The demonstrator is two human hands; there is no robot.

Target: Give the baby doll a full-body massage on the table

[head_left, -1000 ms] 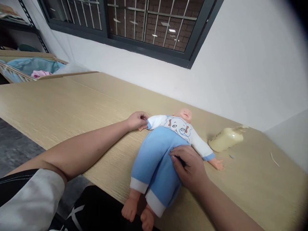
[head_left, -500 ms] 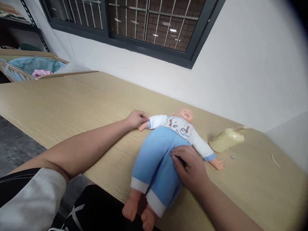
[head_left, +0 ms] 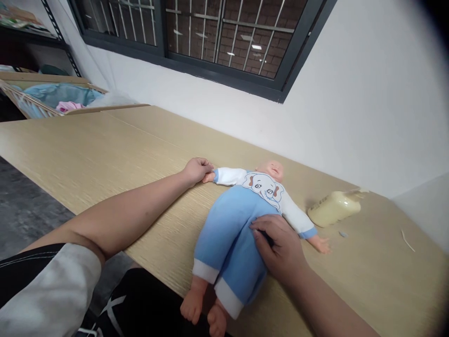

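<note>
A baby doll [head_left: 224,229] lies on its back on the table, in light blue trousers with white cuffs and a white top with an animal-face patch. Its feet reach over the near edge. My left hand [head_left: 197,171] is closed around the doll's hand at the end of the outstretched sleeve on the left. Over the hip and upper leg on the other side lies my right hand [head_left: 278,243], its fingers curled against the blue cloth and its thumb close to the index finger. Part of the trousers is hidden beneath it.
On the wooden table [head_left: 115,150], a pale yellow pump bottle [head_left: 335,209] lies on its side near the doll's arm. A small grey bit [head_left: 343,234] and a thin white strip [head_left: 407,240] are close by. A cot [head_left: 45,105] with blue and pink cloth stands far left. A barred window is in the wall.
My left hand has shifted slightly along the doll's hand, away from the sleeve cuff. The right hand keeps its place on the trousers. The whole view has moved a little.
</note>
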